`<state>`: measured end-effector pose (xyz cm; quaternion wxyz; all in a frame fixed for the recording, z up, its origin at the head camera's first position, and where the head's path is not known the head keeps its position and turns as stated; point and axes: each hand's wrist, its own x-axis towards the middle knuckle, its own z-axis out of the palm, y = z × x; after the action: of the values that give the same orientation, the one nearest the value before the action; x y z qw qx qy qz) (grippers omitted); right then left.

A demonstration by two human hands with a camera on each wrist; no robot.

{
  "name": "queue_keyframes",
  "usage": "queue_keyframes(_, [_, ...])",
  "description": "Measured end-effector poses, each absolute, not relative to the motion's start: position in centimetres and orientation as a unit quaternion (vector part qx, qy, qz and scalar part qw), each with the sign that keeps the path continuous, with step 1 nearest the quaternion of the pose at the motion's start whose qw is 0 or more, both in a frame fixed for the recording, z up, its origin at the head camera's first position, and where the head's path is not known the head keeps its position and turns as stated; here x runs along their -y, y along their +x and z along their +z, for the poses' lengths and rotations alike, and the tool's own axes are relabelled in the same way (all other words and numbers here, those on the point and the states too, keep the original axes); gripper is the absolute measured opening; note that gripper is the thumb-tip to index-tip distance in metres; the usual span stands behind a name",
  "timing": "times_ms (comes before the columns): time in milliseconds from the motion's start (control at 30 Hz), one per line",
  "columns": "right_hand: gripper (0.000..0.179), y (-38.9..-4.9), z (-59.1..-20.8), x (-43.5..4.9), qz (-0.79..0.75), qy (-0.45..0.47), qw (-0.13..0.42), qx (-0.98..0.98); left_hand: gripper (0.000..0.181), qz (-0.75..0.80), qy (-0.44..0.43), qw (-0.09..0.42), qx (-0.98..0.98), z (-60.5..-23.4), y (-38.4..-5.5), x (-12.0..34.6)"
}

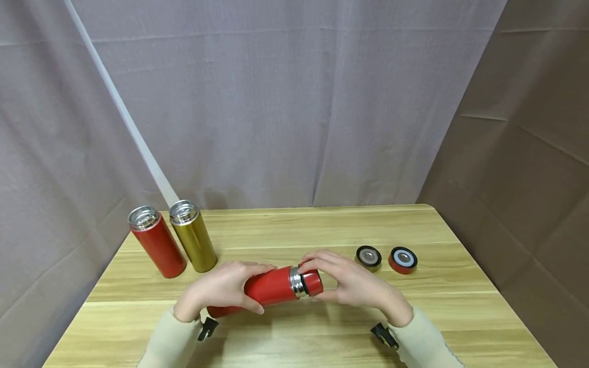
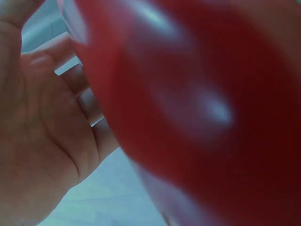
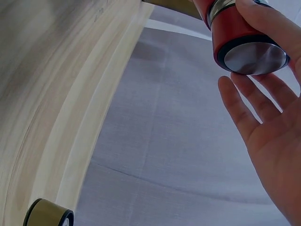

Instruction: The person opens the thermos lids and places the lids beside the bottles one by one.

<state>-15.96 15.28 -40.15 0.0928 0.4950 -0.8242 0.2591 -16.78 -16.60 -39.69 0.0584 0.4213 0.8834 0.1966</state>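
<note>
A red thermos bottle [image 1: 271,287] lies tilted above the table, its base toward the lower left and its steel neck [image 1: 296,282] toward the right. My left hand [image 1: 221,287] grips its body, thumb on the near side; in the left wrist view the red body [image 2: 178,94] fills much of the picture, blurred. At the neck end, my right hand [image 1: 354,283] holds the red lid [image 1: 313,282] between thumb and fingers. The right wrist view shows the lid's silver top [image 3: 256,59] facing the palm. Whether the lid is screwed tight cannot be told.
At the back left stand a red bottle [image 1: 161,250] and a gold bottle [image 1: 195,243], both lidless with steel mouths showing. A gold lid [image 1: 368,257] and a red lid [image 1: 403,260] lie upside down on the wooden table [image 1: 294,235], beyond my right hand. Grey curtains hang behind.
</note>
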Motion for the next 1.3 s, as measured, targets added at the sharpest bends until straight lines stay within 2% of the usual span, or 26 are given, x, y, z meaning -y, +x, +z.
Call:
queue_keyframes(233, [0.061,-16.2,-39.9,-16.9,0.226,0.483,0.146,0.833,0.076,0.229,0.414,0.066,-0.878,-39.4,-16.5,18.1])
queue_keyframes(433, [0.060,-16.4,-39.3,-18.0,0.248,0.429,0.141,0.857,0.075,0.249,0.397,0.029,-0.883,-38.5,-16.9,19.0])
queue_keyframes(800, [0.075,-16.4,-39.5,-19.5,0.297,0.361,0.145,0.872,0.077,0.257,0.368,0.001,-0.894,-38.9,-16.5,19.9])
queue_keyframes(1067, [0.081,-17.1,-39.4,-21.2,0.328,0.286,0.185,0.881,0.079,0.263,0.356,-0.005,-0.897,-38.5,-16.5,19.9])
queue_keyframes(1300, [0.082,-17.3,-39.4,-22.6,0.368,0.226,0.192,0.881,0.080,0.265,0.344,-0.002,-0.901,-38.7,-16.3,19.9])
